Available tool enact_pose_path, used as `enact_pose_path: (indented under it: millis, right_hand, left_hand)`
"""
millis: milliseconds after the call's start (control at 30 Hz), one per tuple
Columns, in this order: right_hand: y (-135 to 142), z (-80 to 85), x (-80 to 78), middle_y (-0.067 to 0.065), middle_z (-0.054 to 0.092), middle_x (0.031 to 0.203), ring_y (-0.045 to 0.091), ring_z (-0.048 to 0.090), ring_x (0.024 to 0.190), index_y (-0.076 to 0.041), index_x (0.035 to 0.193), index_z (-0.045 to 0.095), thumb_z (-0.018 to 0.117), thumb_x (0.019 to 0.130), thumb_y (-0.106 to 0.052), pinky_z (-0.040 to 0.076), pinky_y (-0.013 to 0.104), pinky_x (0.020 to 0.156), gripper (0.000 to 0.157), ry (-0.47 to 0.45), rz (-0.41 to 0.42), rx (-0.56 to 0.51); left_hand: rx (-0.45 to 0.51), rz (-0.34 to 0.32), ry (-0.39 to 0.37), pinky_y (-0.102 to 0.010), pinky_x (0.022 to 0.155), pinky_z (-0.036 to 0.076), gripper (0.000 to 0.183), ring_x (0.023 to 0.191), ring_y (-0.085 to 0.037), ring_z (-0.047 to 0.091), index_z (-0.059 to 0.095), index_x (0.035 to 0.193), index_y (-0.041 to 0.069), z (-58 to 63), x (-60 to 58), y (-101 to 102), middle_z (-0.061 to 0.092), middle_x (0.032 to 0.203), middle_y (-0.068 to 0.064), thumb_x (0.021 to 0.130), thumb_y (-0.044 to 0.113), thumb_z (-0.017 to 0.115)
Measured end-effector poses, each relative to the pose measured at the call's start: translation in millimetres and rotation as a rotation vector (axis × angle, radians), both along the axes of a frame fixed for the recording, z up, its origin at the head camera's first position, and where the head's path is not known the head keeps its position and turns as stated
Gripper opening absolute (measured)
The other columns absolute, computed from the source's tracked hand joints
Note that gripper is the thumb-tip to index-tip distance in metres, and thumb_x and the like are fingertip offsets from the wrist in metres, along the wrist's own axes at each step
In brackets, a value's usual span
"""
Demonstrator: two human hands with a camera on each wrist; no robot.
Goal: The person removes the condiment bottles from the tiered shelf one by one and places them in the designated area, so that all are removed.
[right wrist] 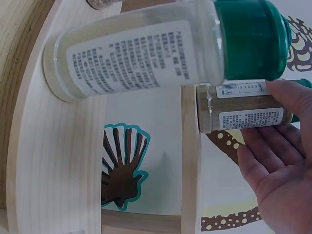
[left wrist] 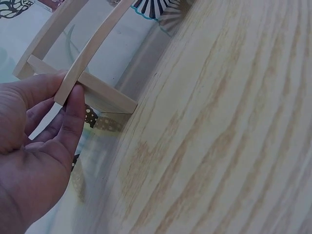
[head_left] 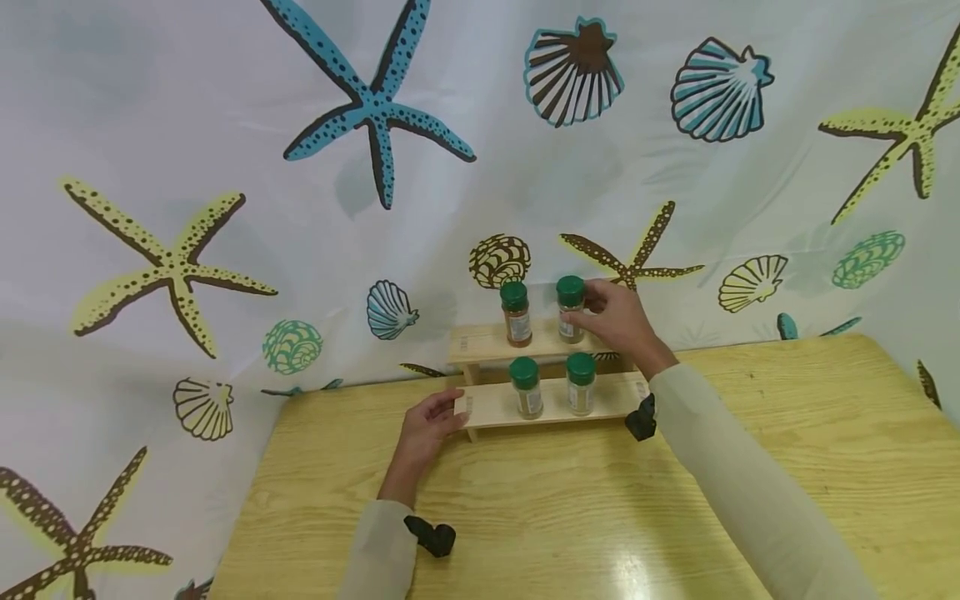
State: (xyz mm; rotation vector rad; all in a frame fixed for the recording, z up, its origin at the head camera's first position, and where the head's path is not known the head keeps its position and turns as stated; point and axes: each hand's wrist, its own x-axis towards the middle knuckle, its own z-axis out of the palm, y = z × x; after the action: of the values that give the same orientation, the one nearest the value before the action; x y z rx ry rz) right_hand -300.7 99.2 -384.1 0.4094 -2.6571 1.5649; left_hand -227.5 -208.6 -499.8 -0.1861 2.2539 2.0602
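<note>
A two-step wooden rack (head_left: 551, 400) stands by the back curtain with green-capped spice jars on it. My right hand (head_left: 621, 318) holds the right-hand jar (head_left: 571, 290) of the upper step, thumb on its near side; the jar's base is at the board in the right wrist view. Beside it on that step is a jar of reddish spice (head_left: 517, 312). Two paler jars, one left (head_left: 526, 387) and one right (head_left: 581, 383), stand upright on the lower step. At the rack's left end, my left hand (left wrist: 41, 156) pinches the end of the lower board (left wrist: 73, 80) between thumb and fingers.
The rack stands at the far edge of a light wooden table (head_left: 525, 500). Behind and at both sides hangs a white curtain (head_left: 480, 183) printed with starfish and shells. Small black devices are strapped at both wrists, the left one (head_left: 431, 536) above the table.
</note>
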Motion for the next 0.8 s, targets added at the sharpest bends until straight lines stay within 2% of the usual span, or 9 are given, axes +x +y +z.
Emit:
enact_pose_path:
  millis: [400, 800]
  right_hand:
    - [3.3, 9.8, 6.8, 0.014, 0.063, 0.118, 0.030, 0.058, 0.118, -0.007, 0.119, 0.059, 0.071, 0.086, -0.025, 0.049, 0.044, 0.099, 0.040, 0.037, 0.006, -0.031]
    - [25.4, 24.1, 16.1, 0.014, 0.063, 0.119, 0.031, 0.057, 0.120, -0.009, 0.122, 0.058, 0.070, 0.086, -0.032, 0.046, 0.046, 0.101, 0.044, 0.100, -0.022, -0.011]
  left_hand:
    - [0.020, 0.002, -0.002, -0.017, 0.073, 0.054, 0.043, 0.096, -0.010, 0.060, 0.058, 0.125, -0.001, 0.4, -0.1, 2.1, 0.058, 0.122, -0.021, 0.083, -0.006, 0.066]
    - [0.017, 0.006, 0.001, -0.016, 0.073, 0.053, 0.044, 0.097, -0.010, 0.059, 0.057, 0.127, -0.001, -0.3, 0.0, 2.6, 0.056, 0.124, -0.021, 0.084, -0.003, 0.066]
